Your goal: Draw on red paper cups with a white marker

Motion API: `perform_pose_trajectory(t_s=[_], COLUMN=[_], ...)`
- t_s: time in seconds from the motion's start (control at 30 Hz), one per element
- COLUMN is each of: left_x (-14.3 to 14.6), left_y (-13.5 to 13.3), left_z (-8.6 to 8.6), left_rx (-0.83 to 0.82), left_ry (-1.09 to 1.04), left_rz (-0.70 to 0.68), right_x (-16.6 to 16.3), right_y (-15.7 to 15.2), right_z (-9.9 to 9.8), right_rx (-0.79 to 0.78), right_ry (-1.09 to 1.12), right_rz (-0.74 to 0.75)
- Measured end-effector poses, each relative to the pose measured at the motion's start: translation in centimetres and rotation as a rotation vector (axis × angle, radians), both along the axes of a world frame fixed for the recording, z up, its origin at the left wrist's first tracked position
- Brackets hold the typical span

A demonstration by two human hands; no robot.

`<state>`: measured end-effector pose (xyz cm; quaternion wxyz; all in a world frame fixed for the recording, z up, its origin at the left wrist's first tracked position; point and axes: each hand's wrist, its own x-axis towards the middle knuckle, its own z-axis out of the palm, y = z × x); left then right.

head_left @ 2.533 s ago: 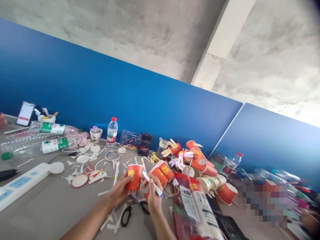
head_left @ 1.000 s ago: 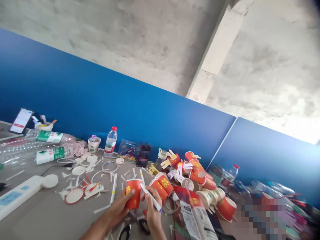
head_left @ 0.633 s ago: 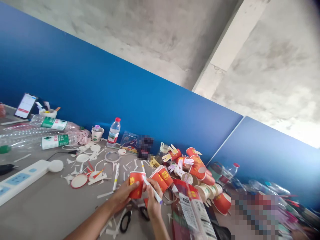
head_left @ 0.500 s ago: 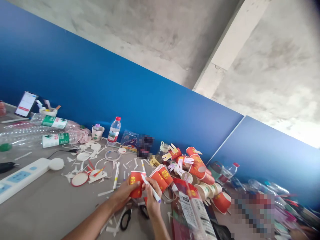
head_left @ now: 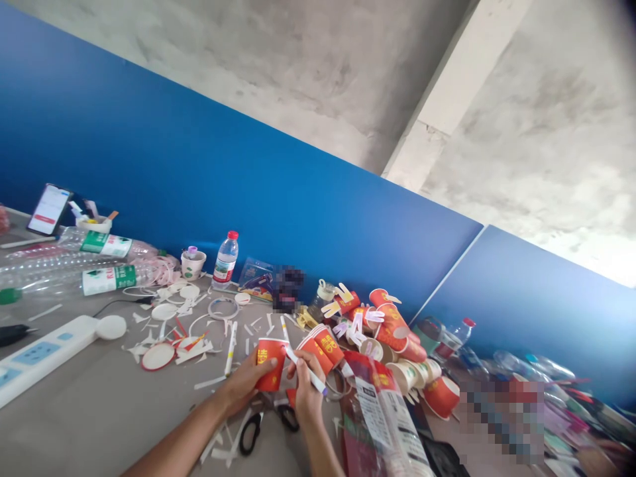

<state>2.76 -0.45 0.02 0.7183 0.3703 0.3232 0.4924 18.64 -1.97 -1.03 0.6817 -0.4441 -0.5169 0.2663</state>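
Note:
My left hand [head_left: 247, 382] is closed round a red paper cup [head_left: 272, 351] with yellow characters, its thumb across the front. In my right hand [head_left: 309, 386] is a white marker [head_left: 317, 381] with a purple end pointing down to the right. The marker's other end is at the cup's right side, near the rim; whether it touches I cannot tell. Below the hands lie black-handled scissors [head_left: 250, 434], partly hidden. Just right of the cup rests a stack of red paper cups [head_left: 325, 348]. Another white marker [head_left: 231, 348] with a yellow band lies to the left.
White paper scraps [head_left: 186, 344] litter the table. A power strip [head_left: 47, 351] and plastic bottles [head_left: 106, 278] are at the left. An upright water bottle [head_left: 226, 260] stands by the blue partition [head_left: 248, 179]. Decorated cups [head_left: 392, 324] and a plastic bag of cups [head_left: 382, 417] lie right.
My right hand and the marker have shifted slightly right, and the marker lies at a flatter slant. The left hand still holds the cup, turned a little.

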Motion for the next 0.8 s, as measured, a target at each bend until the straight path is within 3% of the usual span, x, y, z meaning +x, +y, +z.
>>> perform_pose_trajectory(t_s=[0.23, 0.8], left_x=[-0.2, -0.4], left_y=[0.4, 0.0], left_z=[-0.8, -0.1], left_rx=[-0.029, -0.066], left_ry=[-0.029, -0.063], left_rz=[-0.031, -0.020], right_x=[0.1, -0.4], right_y=[0.2, -0.3], right_z=[0.7, 1.3], right_rx=[-0.034, 0.043], right_ry=[0.066, 0.012], right_rz=[0.013, 0.000])
